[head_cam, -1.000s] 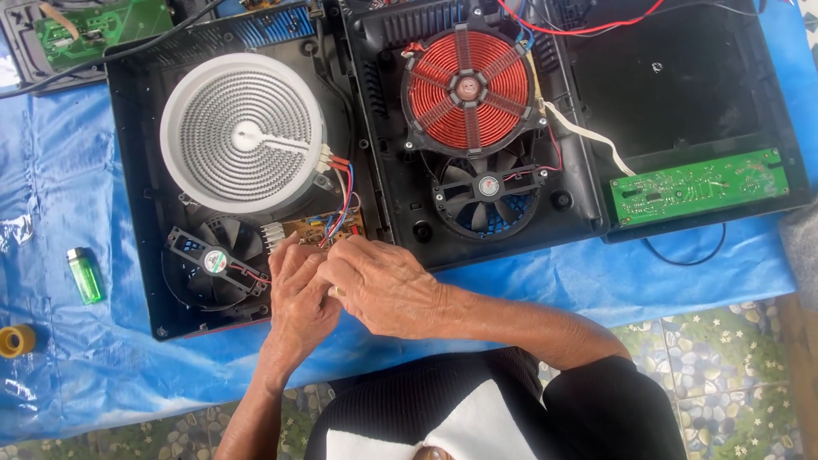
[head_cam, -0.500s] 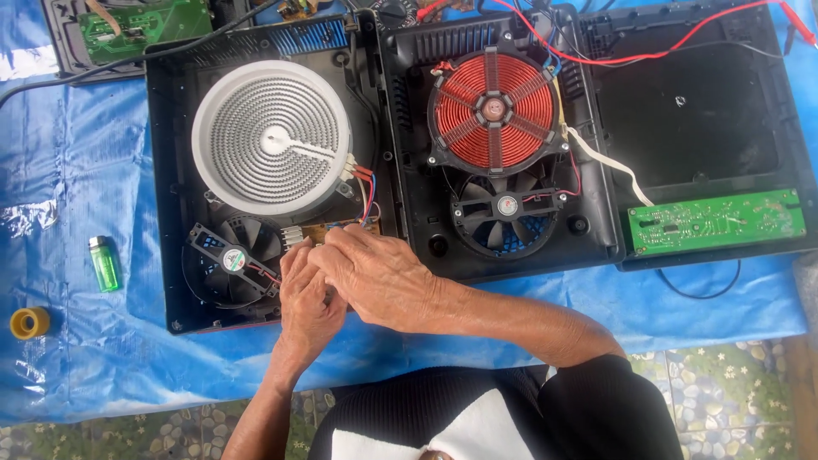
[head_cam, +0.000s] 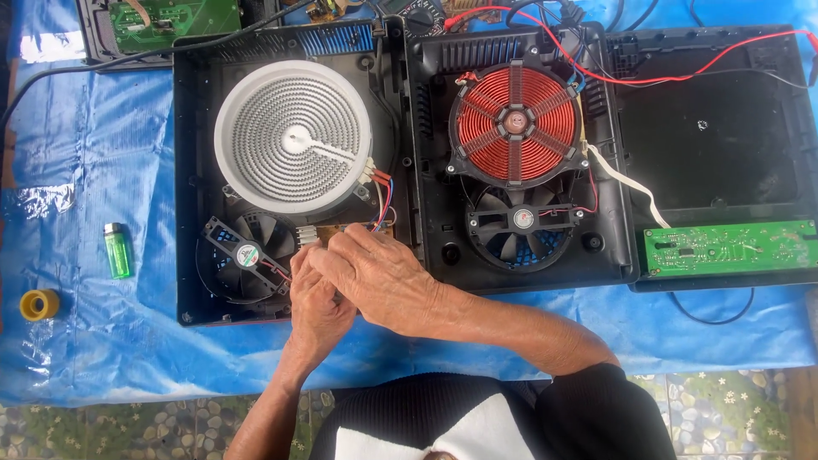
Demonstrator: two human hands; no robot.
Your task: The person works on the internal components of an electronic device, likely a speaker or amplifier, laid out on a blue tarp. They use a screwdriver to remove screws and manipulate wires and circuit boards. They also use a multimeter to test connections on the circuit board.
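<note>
Both hands meet over the near edge of the left cooker base [head_cam: 192, 170], where a small circuit board [head_cam: 345, 230] with a silver heat sink sits just below the white ribbed heating plate [head_cam: 296, 136] and beside the small black fan [head_cam: 243, 254]. The right hand [head_cam: 375, 277] lies on top, its fingers curled down toward the board from the near right; the left hand [head_cam: 315, 298] is tucked partly under it, coming up from the near edge. The board lies directly ahead of both sets of fingertips, its long side running left to right along the base, and the right hand is the nearer one, touching or almost touching it. Whether either hand pinches a wire, a screw or a tool I cannot tell: the fingertips and most of the board are covered by the hands themselves. Red, blue and white wires run from the plate down to the board. On the blue sheet [head_cam: 85, 170], well apart to the left, lie a green lighter [head_cam: 118, 250] and a yellow tape roll [head_cam: 39, 303]. The right cooker base with its copper coil [head_cam: 515, 126] stands untouched.
</note>
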